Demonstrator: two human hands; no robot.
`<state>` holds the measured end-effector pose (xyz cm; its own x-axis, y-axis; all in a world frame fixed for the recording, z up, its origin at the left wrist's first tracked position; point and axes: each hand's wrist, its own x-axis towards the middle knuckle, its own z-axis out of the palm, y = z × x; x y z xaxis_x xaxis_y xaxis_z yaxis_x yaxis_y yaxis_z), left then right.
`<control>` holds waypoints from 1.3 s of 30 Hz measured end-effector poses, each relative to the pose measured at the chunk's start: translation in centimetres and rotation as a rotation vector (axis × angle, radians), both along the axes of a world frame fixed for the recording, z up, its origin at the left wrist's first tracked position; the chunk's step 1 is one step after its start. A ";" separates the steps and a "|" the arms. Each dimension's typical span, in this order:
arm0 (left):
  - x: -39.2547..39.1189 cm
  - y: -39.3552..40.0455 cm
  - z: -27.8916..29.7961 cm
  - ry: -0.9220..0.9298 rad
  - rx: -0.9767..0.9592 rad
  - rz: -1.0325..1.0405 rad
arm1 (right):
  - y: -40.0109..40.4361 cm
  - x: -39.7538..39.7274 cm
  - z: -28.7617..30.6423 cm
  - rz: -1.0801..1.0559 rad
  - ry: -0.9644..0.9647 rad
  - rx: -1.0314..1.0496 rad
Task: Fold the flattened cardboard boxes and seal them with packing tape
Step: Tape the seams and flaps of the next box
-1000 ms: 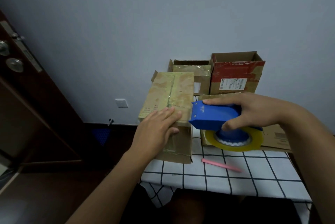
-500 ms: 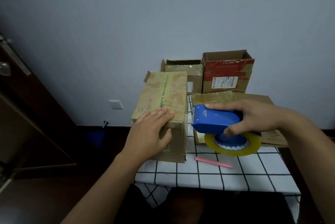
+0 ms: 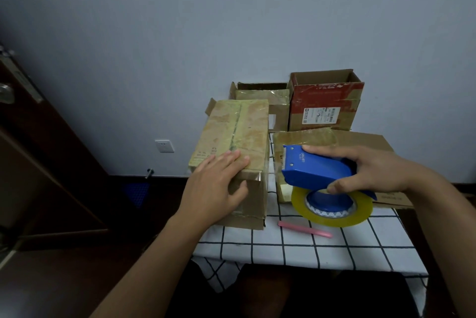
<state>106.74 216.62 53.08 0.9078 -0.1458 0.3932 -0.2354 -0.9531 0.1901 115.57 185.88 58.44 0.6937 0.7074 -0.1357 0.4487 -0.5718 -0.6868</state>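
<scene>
A dark wooden door (image 3: 38,158) stands at far left. At the left edge of the desk (image 3: 296,245), draped in a white grid-check cloth, a taped cardboard box (image 3: 239,135) stands closed. The left hand (image 3: 219,184) lies flat across its near top edge, fingers straight, thumb down the front face. Just beside it, the right hand (image 3: 373,171) grasps a blue tape dispenser (image 3: 316,166) loaded with a yellowish tape roll (image 3: 332,204). A pink pen (image 3: 305,229) lies below. Behind stand two open boxes, one red-printed (image 3: 325,104).
</scene>
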 end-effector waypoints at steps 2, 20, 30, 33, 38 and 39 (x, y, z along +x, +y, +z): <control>0.0 -0.2 0.1 -0.007 -0.010 0.005 | -0.1 -0.1 -0.2 -0.006 -0.012 0.000; 1.4 -3.6 -0.5 -0.117 0.201 -0.011 | 0.3 -0.1 -0.4 -0.033 -0.073 -0.055; 1.4 -4.2 -0.3 -0.065 0.195 -0.057 | 2.8 -0.2 1.3 0.079 -0.118 -0.424; 1.6 -4.4 0.0 -0.026 0.208 -0.075 | 5.2 0.9 2.8 0.115 -0.079 -0.485; 1.6 -3.1 0.8 0.027 0.211 -0.093 | 6.8 1.0 2.6 0.135 -0.021 -0.728; 1.6 -2.9 0.9 0.034 0.209 -0.103 | 6.6 0.7 1.5 0.133 -0.010 -0.778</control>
<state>108.36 213.76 53.96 0.8964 -0.3132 0.3138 -0.3299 -0.9440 0.0002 116.29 192.49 59.90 0.6137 0.4889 -0.6199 0.5514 -0.8274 -0.1067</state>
